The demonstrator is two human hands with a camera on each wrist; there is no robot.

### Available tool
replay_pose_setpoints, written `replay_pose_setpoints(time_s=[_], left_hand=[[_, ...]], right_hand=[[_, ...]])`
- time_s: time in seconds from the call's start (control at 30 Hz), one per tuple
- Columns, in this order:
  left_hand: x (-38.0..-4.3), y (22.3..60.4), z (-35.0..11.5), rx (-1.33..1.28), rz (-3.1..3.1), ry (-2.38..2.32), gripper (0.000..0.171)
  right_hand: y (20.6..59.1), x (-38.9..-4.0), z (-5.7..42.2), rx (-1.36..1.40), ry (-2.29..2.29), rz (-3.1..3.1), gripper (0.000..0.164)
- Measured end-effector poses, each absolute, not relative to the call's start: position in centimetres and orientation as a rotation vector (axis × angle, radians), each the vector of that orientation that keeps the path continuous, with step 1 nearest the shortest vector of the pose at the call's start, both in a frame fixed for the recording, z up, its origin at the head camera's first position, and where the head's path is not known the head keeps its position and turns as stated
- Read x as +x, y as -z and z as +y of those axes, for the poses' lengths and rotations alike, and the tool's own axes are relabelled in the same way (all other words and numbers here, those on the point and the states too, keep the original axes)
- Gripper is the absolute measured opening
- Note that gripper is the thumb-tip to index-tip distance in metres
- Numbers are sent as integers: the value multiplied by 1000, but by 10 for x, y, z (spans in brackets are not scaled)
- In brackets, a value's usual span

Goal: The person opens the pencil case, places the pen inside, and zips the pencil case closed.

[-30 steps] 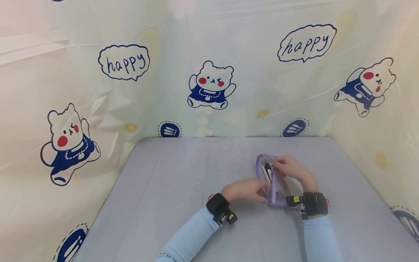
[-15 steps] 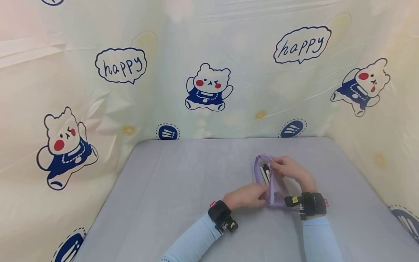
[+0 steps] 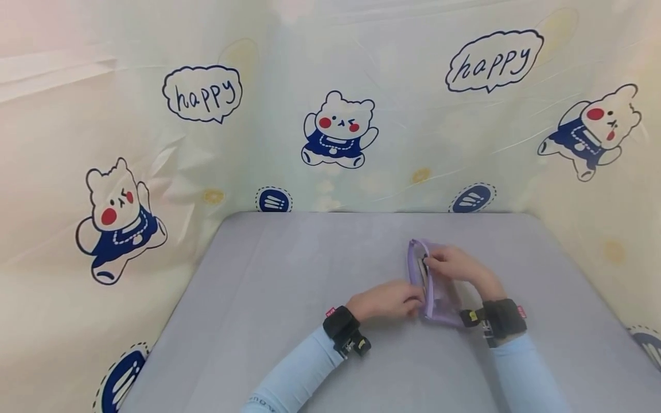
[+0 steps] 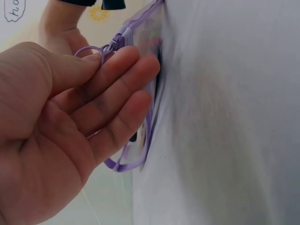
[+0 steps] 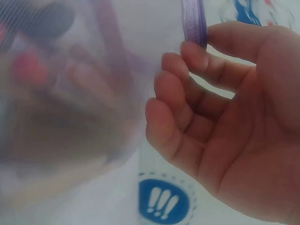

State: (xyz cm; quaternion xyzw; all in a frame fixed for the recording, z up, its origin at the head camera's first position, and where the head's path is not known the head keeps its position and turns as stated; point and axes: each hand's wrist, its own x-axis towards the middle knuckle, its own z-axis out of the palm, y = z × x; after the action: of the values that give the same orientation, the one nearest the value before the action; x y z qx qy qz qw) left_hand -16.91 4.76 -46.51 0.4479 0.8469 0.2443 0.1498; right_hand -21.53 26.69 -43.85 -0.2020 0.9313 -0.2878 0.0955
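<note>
A purple see-through zip pouch [image 3: 448,298] lies right of centre on the table, its opening facing left. Pens [image 3: 423,276] show through that narrow opening. At the near end of the zip, my left hand [image 3: 384,299] pinches the ring of the zipper pull [image 4: 118,43] between thumb and forefinger, the other fingers loosely bent. Toward the far end, my right hand [image 3: 457,267] pinches the purple zip edge [image 5: 194,22] between thumb and forefinger. Blurred contents, one of them pinkish red [image 5: 32,68], show through the mesh in the right wrist view.
A grey cloth covers the table [image 3: 289,264]. Behind and at the sides hangs a pale curtain [image 3: 403,132] printed with bears and "happy" bubbles. Both wrists wear black camera straps [image 3: 342,328] over light blue sleeves [image 3: 296,373].
The left fingers, spread at the pouch's near end a second ago, have closed on the zipper pull. The pouch's mouth has narrowed and less of the pens shows. The right hand keeps its hold.
</note>
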Motion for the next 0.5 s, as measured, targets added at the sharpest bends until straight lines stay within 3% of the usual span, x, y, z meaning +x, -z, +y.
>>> replay_pose_setpoints(time_s=[0.23,0.5], left_hand=[[-170,470,48,1305,2410,-731,16],[-170,471,47,1247,2414,-711,13]], right_hand=[[439,-200,271,-812,715,2746,25],[441,-161,268,-781,511,2728,21]])
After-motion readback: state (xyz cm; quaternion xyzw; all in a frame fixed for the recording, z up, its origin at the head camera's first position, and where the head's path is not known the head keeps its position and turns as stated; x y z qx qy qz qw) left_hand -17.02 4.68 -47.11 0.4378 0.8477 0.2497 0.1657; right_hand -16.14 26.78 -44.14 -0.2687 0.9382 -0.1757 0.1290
